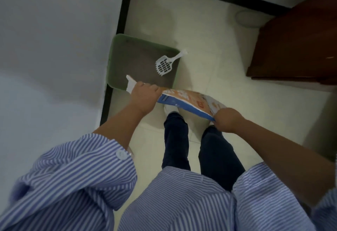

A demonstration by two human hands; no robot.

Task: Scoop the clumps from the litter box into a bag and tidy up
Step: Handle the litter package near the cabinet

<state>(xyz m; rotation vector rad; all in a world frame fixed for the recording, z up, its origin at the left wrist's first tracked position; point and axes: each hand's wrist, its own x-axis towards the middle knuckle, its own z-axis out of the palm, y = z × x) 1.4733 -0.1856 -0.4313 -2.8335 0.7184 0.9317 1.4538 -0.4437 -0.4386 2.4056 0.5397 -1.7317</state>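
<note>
A green litter box (pixel 114 55) with grey litter sits on the floor against the left wall. A white slotted scoop (pixel 166 64) rests in it, its handle over the right rim. I stand over the box holding an orange, blue and white bag (pixel 186 99) stretched between both hands. My left hand (pixel 144 94) grips the bag's left end, whose white torn edge sticks out over the box's near corner. My right hand (pixel 227 120) grips the bag's right end above my feet.
A white wall runs along the left with a black skirting strip (pixel 124 17). A dark brown wooden cabinet (pixel 295 48) stands at the right. A pale round object (pixel 248 19) lies on the tiled floor near the far corner.
</note>
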